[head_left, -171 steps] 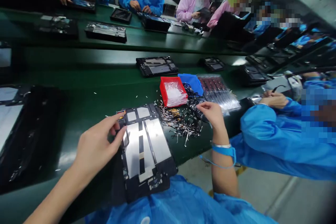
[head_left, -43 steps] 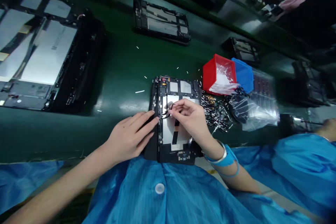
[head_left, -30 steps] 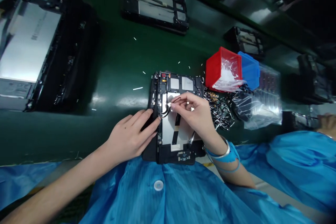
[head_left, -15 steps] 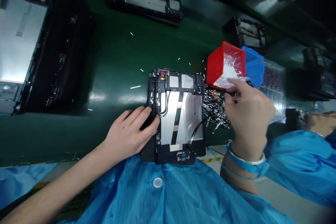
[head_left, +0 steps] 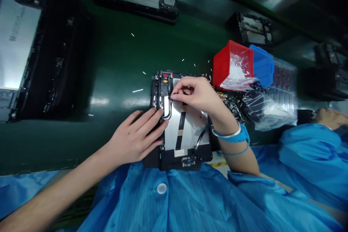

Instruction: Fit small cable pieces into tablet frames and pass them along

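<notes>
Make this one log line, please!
left hand: on opened tablet | right hand: fingertips at black cable | red bin: beside blue bin

From my remote place I see my left forearm (head_left: 78, 179) entering low, at about 8 o'clock, bare and nearly straight with the wrist. My left hand (head_left: 138, 137) shows its back to me; the fingers (head_left: 148, 117) are a little spread, gently bent, and directed toward 2 o'clock, while the thumb lies lowest of them. My right forearm (head_left: 246, 161) comes from 4 o'clock, and its wrist (head_left: 224, 121) leads up and leftward. The right hand (head_left: 199, 94) points to 9 o'clock; its thumb (head_left: 178, 97) and index finger (head_left: 182, 83) meet in a small pinch, the other fingers curled behind.
</notes>
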Demonstrator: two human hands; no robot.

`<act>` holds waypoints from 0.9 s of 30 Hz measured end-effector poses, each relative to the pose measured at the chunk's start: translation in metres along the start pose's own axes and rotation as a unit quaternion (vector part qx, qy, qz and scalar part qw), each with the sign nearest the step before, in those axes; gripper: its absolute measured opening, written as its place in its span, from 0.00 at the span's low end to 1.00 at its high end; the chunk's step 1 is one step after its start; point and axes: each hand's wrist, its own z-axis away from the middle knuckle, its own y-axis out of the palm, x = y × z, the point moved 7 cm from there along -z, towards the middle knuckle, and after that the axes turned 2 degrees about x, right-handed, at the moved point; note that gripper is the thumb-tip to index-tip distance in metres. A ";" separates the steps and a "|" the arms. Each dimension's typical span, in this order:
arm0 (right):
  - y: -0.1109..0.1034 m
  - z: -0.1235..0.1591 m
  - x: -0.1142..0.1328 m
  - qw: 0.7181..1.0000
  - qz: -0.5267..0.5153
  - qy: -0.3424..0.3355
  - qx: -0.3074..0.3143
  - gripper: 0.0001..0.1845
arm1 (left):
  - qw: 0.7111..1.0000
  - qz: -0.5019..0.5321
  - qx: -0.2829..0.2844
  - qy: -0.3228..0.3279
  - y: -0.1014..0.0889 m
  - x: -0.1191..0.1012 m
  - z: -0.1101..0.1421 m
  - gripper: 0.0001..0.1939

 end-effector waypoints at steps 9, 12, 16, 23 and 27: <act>0.002 0.007 -0.007 0.995 -0.093 0.027 -0.003 0.11 | 0.998 0.032 0.021 0.049 0.005 0.002 -0.005 0.22; 0.004 0.010 -0.008 0.991 -0.127 0.043 0.012 0.15 | 0.997 0.052 0.026 0.059 0.006 0.003 -0.005 0.21; 0.000 0.008 -0.006 0.998 -0.052 0.014 -0.039 0.08 | 0.996 0.059 0.029 0.061 0.007 0.004 -0.004 0.20; 0.001 0.003 0.000 0.997 0.046 -0.014 -0.053 0.06 | 0.996 0.068 0.023 0.059 0.006 0.005 -0.005 0.21; 0.001 0.003 0.000 0.998 0.052 -0.014 -0.044 0.06 | 0.995 0.062 0.027 0.069 0.006 0.005 -0.005 0.20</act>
